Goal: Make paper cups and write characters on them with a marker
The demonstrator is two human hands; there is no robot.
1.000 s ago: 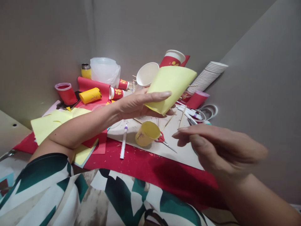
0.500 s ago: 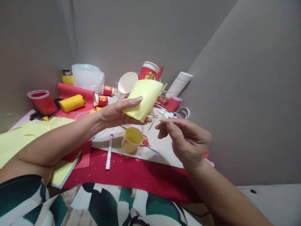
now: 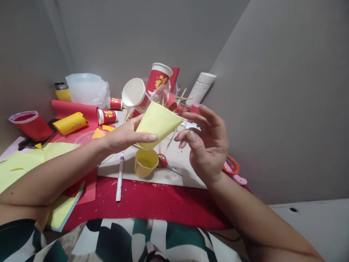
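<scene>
My left hand (image 3: 128,134) is closed around a pale yellow paper-covered cup (image 3: 159,123), tilted and held above the table, its thumb across the near side. To its right, my right hand (image 3: 208,145) is raised with its fingers apart and nothing visible in them. Below the held piece stands a darker yellow paper cup (image 3: 146,165) with a small drawn mark. Red-handled scissors (image 3: 163,161) lie beside that cup, and a white marker (image 3: 120,180) with a purple tip lies to the left.
Red and white paper cups (image 3: 159,78) and a leaning stack of white cups (image 3: 201,87) stand at the back. On the left are a clear plastic tub (image 3: 88,89), a red cup (image 3: 32,125), a yellow cup (image 3: 71,123) and yellow sheets (image 3: 24,163). An orange tape ring (image 3: 235,165) lies right.
My right hand has gone from a pinch to spread fingers and lifted a little. The pale yellow cup has turned in my left hand. The view has shifted slightly.
</scene>
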